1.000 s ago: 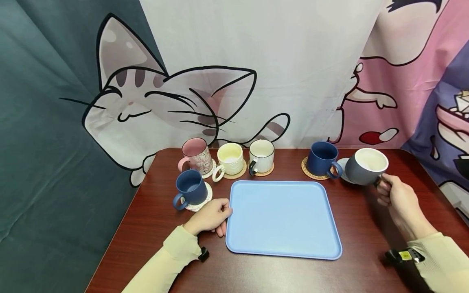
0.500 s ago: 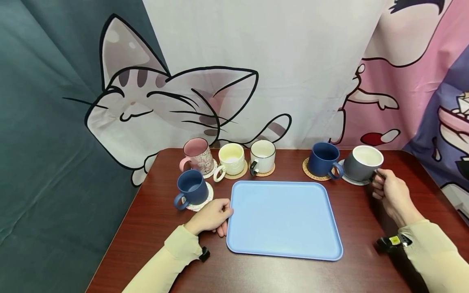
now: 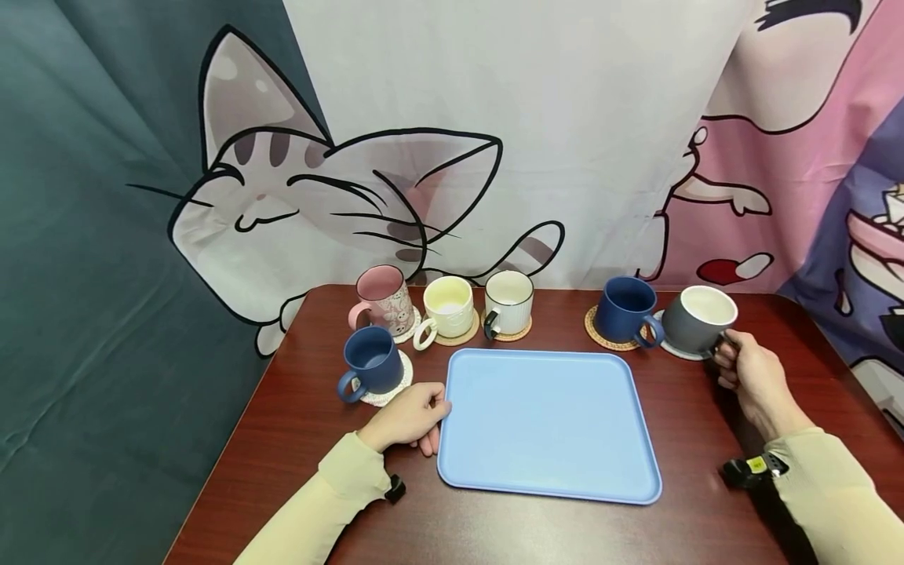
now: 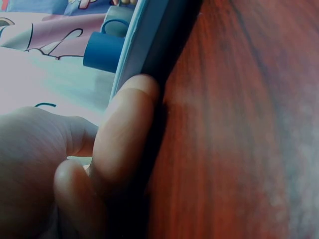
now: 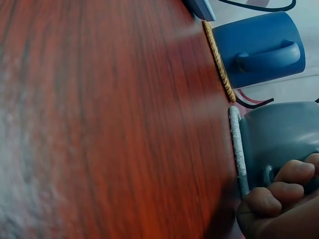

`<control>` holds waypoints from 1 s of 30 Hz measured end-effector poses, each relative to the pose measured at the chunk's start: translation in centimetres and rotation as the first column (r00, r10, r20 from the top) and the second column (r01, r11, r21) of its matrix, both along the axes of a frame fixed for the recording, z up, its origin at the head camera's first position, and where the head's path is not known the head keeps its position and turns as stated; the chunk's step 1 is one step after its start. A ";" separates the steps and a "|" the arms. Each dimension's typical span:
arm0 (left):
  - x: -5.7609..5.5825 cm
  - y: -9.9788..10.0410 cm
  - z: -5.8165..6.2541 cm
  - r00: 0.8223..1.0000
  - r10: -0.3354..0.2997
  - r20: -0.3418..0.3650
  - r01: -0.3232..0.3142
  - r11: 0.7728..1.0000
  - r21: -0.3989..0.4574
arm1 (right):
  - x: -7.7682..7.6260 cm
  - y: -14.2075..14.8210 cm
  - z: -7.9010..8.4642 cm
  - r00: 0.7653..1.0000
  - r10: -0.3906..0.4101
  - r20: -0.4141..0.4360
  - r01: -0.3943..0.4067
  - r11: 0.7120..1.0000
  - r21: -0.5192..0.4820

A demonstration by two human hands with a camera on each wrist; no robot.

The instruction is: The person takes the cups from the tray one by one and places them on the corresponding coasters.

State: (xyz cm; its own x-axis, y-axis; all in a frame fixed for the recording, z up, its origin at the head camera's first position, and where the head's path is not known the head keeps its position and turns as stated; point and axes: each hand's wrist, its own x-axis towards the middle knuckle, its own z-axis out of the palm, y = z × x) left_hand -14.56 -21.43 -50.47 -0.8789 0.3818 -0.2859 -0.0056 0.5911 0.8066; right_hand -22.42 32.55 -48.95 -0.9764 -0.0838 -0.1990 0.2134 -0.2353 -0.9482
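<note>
My right hand holds the handle of a grey mug with a white inside. This mug stands on a pale round coaster at the back right. Curled fingers hide most of the handle in the right wrist view. At the left edge of a light blue tray, my left hand grips the rim, thumb above and fingers against the side and underside. A blue mug on a woven coaster is just left of the grey one.
Beyond the tray's left half are a pink mug, a yellow mug and a white mug with a black handle, each on a coaster. Another blue mug stands near my left hand. A patterned cloth hangs behind the table.
The grey mug has gone from tilted over the coaster's right side to standing on it, my right hand moving left with it. My left hand and the tray stay in place.
</note>
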 end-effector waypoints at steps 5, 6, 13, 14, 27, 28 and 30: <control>0.0 0.0 0.0 1.000 0.004 0.004 -0.004 1.000 0.008 | 0.0 0.1 0.0 1.000 0.001 0.005 -0.002 0.999 0.033; 0.0 0.0 0.0 1.000 0.004 0.004 -0.004 1.000 0.008 | 0.0 0.2 0.0 1.000 -0.006 0.005 0.006 0.999 0.039; 0.0 0.0 0.0 1.000 0.004 0.002 -0.004 1.000 0.004 | 0.4 0.1 0.1 0.988 -0.157 0.001 0.156 0.984 0.085; 0.0 0.0 0.0 1.000 0.004 0.004 -0.004 1.000 0.006 | 0.5 0.1 0.1 0.985 -0.172 -0.001 0.172 0.981 0.093; 0.0 0.0 0.1 1.000 0.014 0.022 -0.014 1.000 -0.004 | 1.3 -0.1 0.2 0.973 -0.183 -0.141 0.225 0.892 0.393; 0.1 0.0 0.1 1.000 0.016 0.022 -0.016 1.000 -0.004 | 1.4 0.0 0.2 0.974 -0.174 -0.145 0.220 0.885 0.410; 0.1 -0.1 0.1 1.000 0.018 0.021 -0.018 1.000 -0.007 | 1.5 0.1 0.3 0.976 -0.157 -0.154 0.210 0.872 0.442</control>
